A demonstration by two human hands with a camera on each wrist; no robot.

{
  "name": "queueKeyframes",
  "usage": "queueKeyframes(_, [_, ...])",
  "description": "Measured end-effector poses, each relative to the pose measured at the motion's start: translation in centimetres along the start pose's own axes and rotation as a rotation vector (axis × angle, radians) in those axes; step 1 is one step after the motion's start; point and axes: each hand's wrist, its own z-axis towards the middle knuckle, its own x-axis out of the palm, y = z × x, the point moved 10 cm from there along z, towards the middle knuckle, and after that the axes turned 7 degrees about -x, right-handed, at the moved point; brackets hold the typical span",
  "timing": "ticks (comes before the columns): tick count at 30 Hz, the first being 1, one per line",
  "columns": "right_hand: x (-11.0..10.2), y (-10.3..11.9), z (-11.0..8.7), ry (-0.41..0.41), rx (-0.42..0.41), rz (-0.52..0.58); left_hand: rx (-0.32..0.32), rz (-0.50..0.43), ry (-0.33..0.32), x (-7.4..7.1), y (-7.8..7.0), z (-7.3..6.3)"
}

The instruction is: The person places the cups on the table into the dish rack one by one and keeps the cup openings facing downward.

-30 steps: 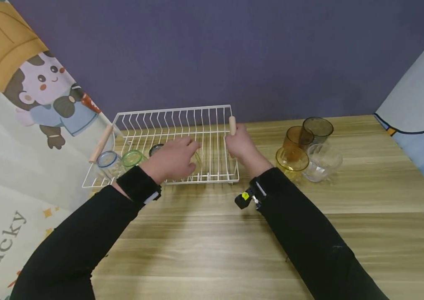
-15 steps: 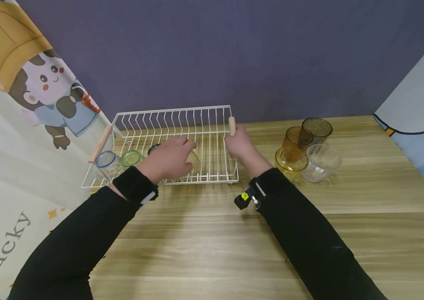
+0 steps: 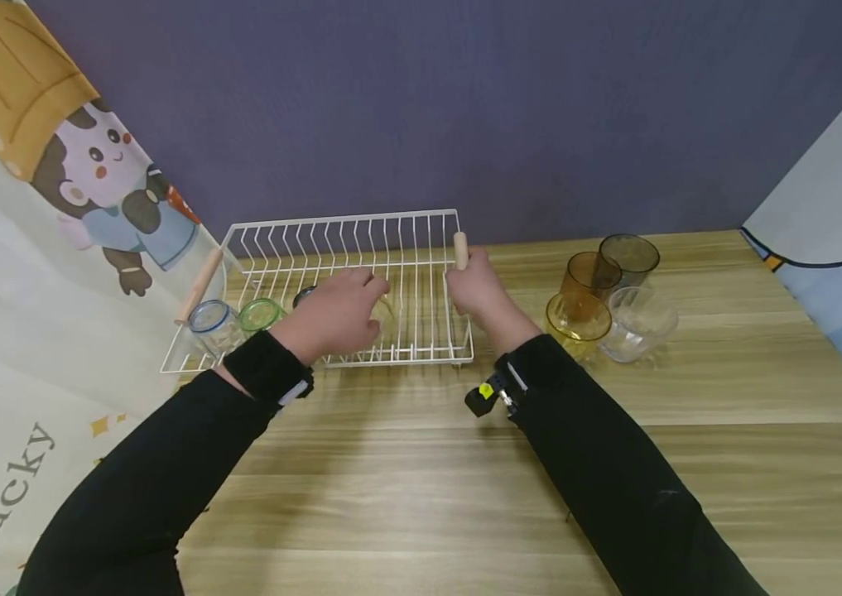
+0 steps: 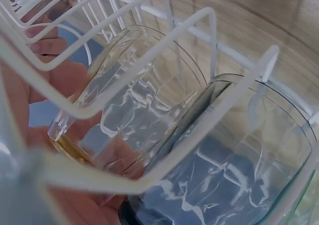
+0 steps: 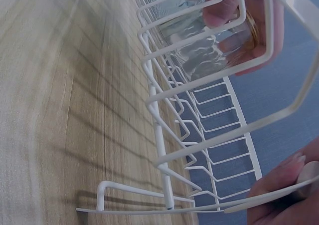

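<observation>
A white wire dish rack (image 3: 413, 217) with wooden handles stands on the table against the wall. My left hand (image 3: 334, 319) reaches into it from above and holds a clear glass (image 4: 142, 93) with a yellow rim, fingers and thumb around its rim end. Beside that glass, touching or nearly so, is a dark-rimmed glass (image 4: 234, 170), partly under my hand in the head view. Further left in the rack sit a green-rimmed glass (image 3: 261, 313) and a blue-rimmed glass (image 3: 215, 321). My right hand (image 3: 476, 288) grips the rack's right wooden handle (image 3: 461, 248).
Right of the rack, a smoky glass (image 3: 632, 252), an amber glass (image 3: 586, 277), a yellow glass (image 3: 579, 321) and a clear glass (image 3: 642, 323) stand close together on the wooden table (image 3: 421, 497). A printed curtain (image 3: 33, 348) hangs at left; a dark wall (image 3: 421, 108) rises behind.
My left hand has shifted slightly left with the yellow-rimmed glass, toward the dark-rimmed one, then stayed about still. The right hand keeps its grip on the handle.
</observation>
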Motion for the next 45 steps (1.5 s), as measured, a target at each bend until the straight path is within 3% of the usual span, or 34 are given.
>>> queueKeyframes(9, [-0.1,0.0,0.1,-0.007,-0.007,0.002,0.03,-0.034,0.022,0.3,-0.6,0.2])
queueKeyframes(15, [-0.1,-0.1,0.2,-0.009,-0.01,-0.003,0.082,-0.029,-0.014,0.1,-1.4,0.3])
queueKeyframes(22, [-0.1,-0.2,0.2,-0.006,-0.007,-0.009,0.059,-0.02,-0.015,0.2,-1.2,0.3])
queueKeyframes(26, [-0.2,-0.2,0.2,-0.004,-0.004,0.0,0.051,-0.027,-0.063,-0.7,-0.9,-0.2])
queueKeyframes(29, [-0.2,-0.2,0.1,0.0,-0.002,0.005,0.043,-0.056,-0.116,-2.1,-0.7,-1.5])
queueKeyframes(35, [-0.3,-0.2,0.0,-0.008,-0.012,0.008,0.013,-0.135,-0.231,-4.1,0.1,-5.6])
queueKeyframes(40, [-0.3,-0.1,-0.2,-0.014,-0.017,0.011,-0.007,-0.209,-0.313,-3.7,0.6,-9.2])
queueKeyframes(45, [0.0,0.2,-0.2,0.005,-0.018,0.005,-0.061,-0.216,-0.316,-2.8,1.0,-11.8])
